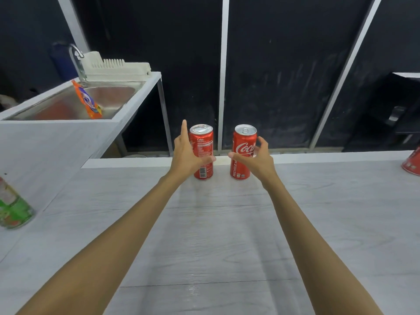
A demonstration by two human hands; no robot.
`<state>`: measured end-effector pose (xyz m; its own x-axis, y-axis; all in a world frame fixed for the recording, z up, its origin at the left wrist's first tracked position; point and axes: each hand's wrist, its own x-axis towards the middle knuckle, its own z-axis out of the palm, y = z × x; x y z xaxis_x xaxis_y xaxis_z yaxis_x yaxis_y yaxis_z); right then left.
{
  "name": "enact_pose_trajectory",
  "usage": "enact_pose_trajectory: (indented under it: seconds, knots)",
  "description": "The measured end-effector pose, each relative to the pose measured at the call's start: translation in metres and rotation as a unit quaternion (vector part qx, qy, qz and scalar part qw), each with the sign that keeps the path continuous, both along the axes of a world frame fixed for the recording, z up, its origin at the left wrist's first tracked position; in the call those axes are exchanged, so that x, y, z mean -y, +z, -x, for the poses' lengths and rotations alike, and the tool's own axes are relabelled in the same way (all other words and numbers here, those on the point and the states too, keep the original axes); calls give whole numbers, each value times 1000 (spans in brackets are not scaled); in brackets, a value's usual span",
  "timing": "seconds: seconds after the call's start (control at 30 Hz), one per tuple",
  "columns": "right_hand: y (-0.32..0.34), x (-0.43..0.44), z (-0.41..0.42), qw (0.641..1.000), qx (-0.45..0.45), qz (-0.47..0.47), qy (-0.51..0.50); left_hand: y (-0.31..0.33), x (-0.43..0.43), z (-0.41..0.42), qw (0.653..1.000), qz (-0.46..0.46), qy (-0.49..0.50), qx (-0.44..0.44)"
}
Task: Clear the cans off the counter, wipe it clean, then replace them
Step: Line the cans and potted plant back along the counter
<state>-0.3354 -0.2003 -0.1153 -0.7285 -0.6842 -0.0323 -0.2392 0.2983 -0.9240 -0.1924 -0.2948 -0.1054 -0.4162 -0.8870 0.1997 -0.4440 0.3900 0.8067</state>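
Flanking 2 cylindrical red cans [201,153]: open hands [186,155].

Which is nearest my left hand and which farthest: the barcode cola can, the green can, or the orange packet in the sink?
1. Barcode cola can, right at the left hand.
2. Orange packet, up-left in the sink.
3. Green can, far left edge.
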Motion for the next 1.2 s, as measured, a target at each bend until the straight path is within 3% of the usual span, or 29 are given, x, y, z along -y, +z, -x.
enact_pose_trajectory:
  seconds: [0.13, 0.2, 0.37, 0.6, 0.87, 1.07, 1.2]
  knots:
    - [8, -30, -12, 980, 35, -179, 76, 13, -14, -42, 998, -30, 40, 31]
    - [10, -44, -25, 970, 60, -204, 116, 23, -23, -75, 997, -46, 42, 43]
    - [21, -45, -92, 953, 112, -168, 227, 50, -39, -167, 996, -72, 42, 34]
    - [39, 0, -229, 926, 34, -127, 353, 82, -26, -308, 993, -73, 93, 14]
    - [57, 61, -364, 936, -3, -72, 346, 103, 16, -438, 989, -53, 141, 3]
    - [48, 119, -423, 952, -45, -16, 302, 65, 54, -488, 979, 24, 198, 40]
    - [30, 151, -445, 961, -19, 2, 276, 31, 80, -501, 978, -51, 203, -19]
